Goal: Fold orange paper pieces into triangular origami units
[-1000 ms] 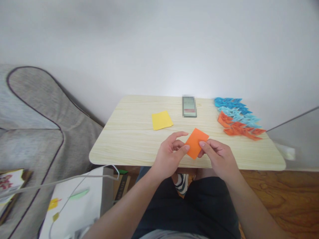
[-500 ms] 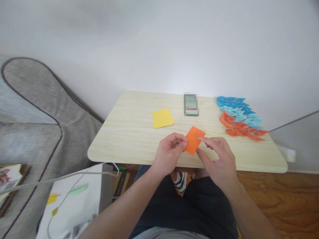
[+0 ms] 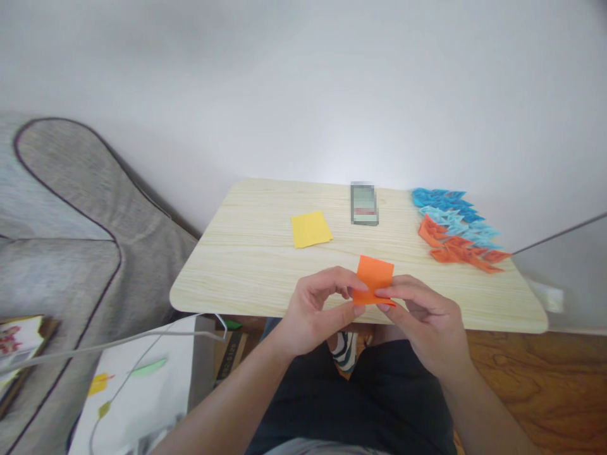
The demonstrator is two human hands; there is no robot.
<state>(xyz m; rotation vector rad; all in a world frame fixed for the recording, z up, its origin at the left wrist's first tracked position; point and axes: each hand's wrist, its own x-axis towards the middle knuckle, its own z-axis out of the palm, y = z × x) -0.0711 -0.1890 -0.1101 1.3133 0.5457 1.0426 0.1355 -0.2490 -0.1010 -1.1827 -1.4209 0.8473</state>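
Between both hands, over the front edge of the table, is a small orange sheet of paper. Its near edge is bent up in a fold. My left hand pinches the lower left corner between thumb and fingers. On the lower right, my right hand grips the same edge with thumb and forefinger. A stack of yellow paper squares lies on the table to the left, beyond my left hand. Rows of folded paper pieces lie at the far right: dark blue, light blue and orange.
A phone with a blurred screen lies at the back of the pale wooden table, near the white wall. A grey sofa stands on the left. A cable crosses above a white cabinet at lower left.
The orange paper has been turned so its edges run squarer to me and has come slightly nearer. Both hands now pinch its near edge, where a fold shows.
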